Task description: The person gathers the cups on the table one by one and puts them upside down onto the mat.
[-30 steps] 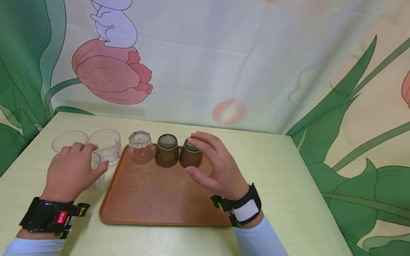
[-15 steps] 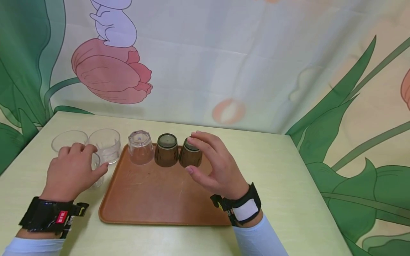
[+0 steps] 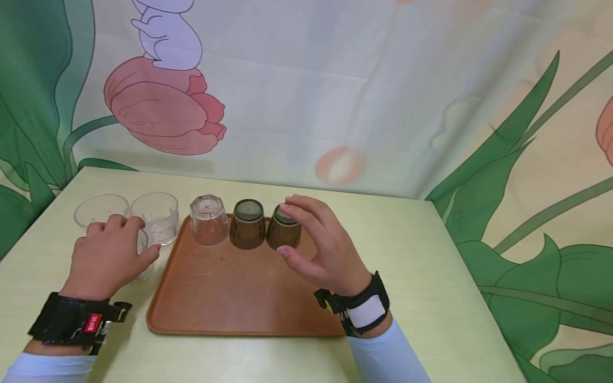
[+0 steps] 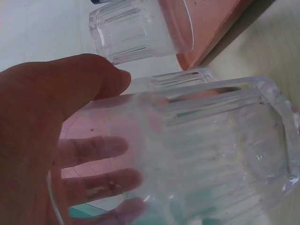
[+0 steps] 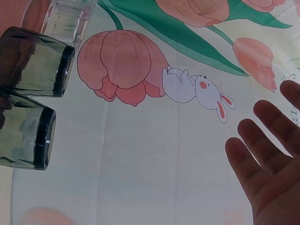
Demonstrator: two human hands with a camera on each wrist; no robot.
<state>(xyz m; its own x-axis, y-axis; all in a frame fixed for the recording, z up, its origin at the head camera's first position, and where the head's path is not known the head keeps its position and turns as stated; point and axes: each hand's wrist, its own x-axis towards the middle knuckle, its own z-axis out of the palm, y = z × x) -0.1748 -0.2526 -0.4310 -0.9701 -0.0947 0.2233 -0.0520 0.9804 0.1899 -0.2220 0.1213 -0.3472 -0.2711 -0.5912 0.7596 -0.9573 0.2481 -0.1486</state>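
Note:
My left hand (image 3: 107,258) grips a clear glass (image 4: 211,150) by its upper part at the table's left side. The thumb lies on one side of it, and several fingers show through on the other. My right hand (image 3: 328,252) holds nothing, its fingers spread and gently bent in front of the right-hand smoky dark glass (image 3: 282,234). In the right wrist view those fingers (image 5: 274,129) stand apart from the glasses. Another dark glass (image 3: 247,229) and a clear glass (image 3: 209,226) stand beside it, all upside down along the back of a brown tray (image 3: 230,298).
Two more clear glasses, one nearer the tray (image 3: 165,229) and one farther left (image 3: 102,210), stand upright behind my left hand. The tray lies on a pale table (image 3: 421,298). A printed curtain (image 3: 268,106) hangs along the table's back edge.

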